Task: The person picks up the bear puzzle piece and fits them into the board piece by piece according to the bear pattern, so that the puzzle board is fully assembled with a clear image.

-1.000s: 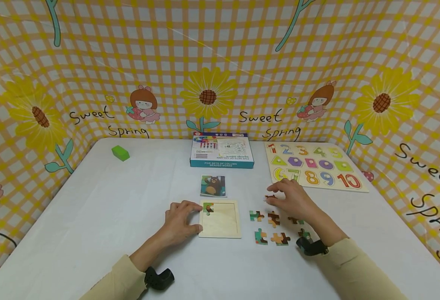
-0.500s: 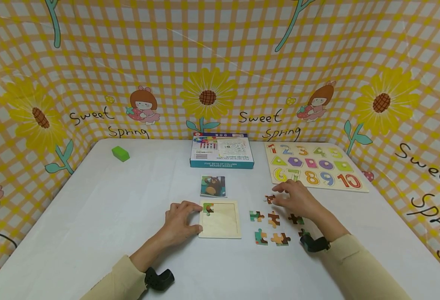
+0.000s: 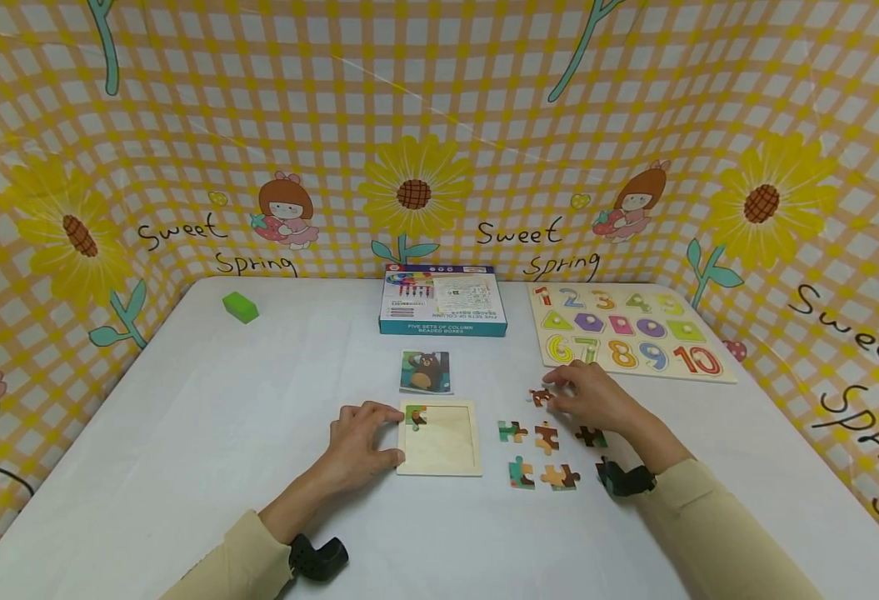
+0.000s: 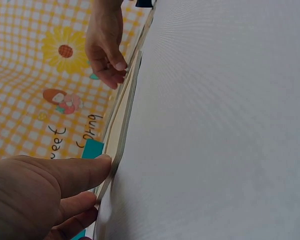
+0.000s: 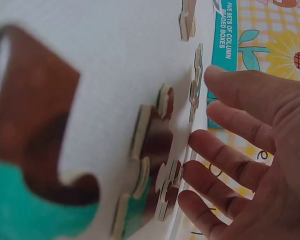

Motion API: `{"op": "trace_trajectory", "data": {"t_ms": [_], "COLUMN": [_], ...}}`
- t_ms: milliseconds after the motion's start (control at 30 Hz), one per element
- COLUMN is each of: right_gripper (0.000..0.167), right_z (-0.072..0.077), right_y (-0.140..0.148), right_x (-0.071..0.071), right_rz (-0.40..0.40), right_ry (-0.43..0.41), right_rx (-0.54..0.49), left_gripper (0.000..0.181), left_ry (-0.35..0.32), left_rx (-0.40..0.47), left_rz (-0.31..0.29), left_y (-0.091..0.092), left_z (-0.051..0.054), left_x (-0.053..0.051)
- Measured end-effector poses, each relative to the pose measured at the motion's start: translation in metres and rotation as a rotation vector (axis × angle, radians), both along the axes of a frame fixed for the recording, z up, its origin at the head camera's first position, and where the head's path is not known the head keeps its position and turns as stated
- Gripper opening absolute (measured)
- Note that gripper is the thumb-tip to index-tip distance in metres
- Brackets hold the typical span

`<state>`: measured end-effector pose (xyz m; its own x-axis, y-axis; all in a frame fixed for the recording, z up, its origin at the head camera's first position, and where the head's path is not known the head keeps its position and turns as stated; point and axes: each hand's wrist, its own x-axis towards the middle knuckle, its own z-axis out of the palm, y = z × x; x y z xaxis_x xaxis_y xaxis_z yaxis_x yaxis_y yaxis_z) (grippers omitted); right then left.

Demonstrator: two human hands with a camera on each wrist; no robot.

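My left hand (image 3: 364, 446) touches the left edge of a square wooden puzzle tray (image 3: 446, 454), with the thumb and fingers spread along that side. One puzzle piece (image 3: 416, 416) sits in the tray's upper left corner. Right of the tray, my right hand (image 3: 592, 402) hovers with relaxed fingers beside a brown puzzle piece (image 3: 540, 397). In the right wrist view its fingers (image 5: 240, 77) are apart, with no piece plainly held. Several more pieces lie nearby, including a brown one (image 3: 547, 437) and an orange-and-brown one (image 3: 561, 477). The right wrist camera partly hides another.
A bear picture card (image 3: 426, 372) lies just beyond the tray. Farther back stand a blue-and-white box (image 3: 442, 312) and, to the right, a number board (image 3: 622, 329). A green block (image 3: 240, 307) is at the back left. Patterned cloth walls surround the white table.
My right hand has drawn slightly right, away from the brown piece, which now shows more fully on the table. The left hand has stayed at the tray.
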<state>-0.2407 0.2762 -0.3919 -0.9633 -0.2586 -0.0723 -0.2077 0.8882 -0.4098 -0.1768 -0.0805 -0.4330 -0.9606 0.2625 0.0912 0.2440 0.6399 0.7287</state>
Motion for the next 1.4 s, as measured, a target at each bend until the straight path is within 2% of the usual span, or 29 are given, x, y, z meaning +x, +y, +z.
{"op": "trace_trajectory", "data": {"t_ms": [833,1400], "right_gripper": [0.030,0.026], "right_z": [-0.0072,-0.0090], "right_y": [0.0010,0.0026], "right_x": [-0.0034,-0.0025], "right_rz": [0.015,0.020], "right_ry": [0.058,0.093], "right_rx": [0.038,0.025], "left_gripper": [0.043,0.043], "left_ry": [-0.003,0.000], "left_rx": [0.012,0.011], "left_rz": [-0.004,-0.001], "left_y": [-0.0004,-0.0002], "left_z": [0.0007,0.0013], "left_x": [0.0000,0.0006]}}
